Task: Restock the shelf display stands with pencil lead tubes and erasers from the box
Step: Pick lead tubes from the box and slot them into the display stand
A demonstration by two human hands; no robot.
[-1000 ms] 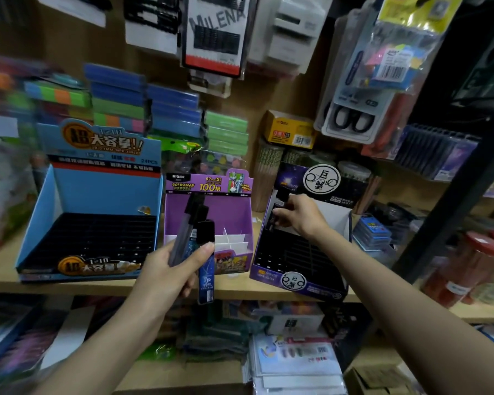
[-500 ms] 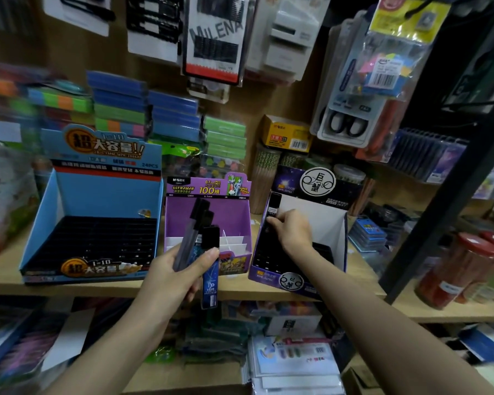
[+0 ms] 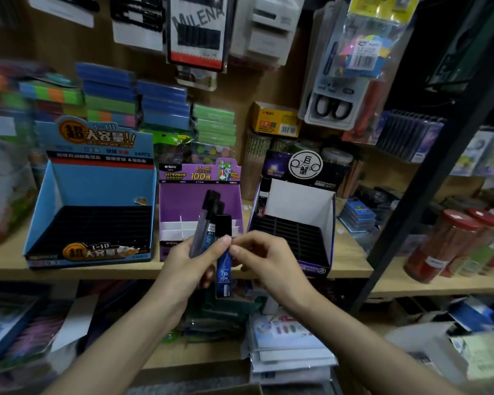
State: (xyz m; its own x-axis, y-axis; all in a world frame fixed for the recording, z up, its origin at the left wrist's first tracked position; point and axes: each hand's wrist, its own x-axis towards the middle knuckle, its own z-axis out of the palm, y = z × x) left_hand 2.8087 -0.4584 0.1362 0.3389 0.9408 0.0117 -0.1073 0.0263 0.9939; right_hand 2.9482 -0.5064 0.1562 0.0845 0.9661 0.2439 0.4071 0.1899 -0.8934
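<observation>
Now the left hand (image 3: 184, 267) grips a small fan of tubes (image 3: 205, 223) in front of the shelf (image 3: 351, 252), with the thumb pressed across them. The tubes stand nearly upright, black caps on top. The front one, a blue tube (image 3: 223, 267), hangs lower than the others. The right hand (image 3: 265, 260) pinches its right edge with thumb and index fingertips, just beside the left thumb. Behind the hands, 3 stands sit in a row on the shelf: a blue stand (image 3: 97, 189) at the left, a purple stand (image 3: 183, 201) in the middle and a black stand (image 3: 291, 235) at the right. 1 lone tube (image 3: 264, 196) stands upright in the back left corner of the black stand. How many tubes the left hand holds, I cannot tell exactly.
</observation>
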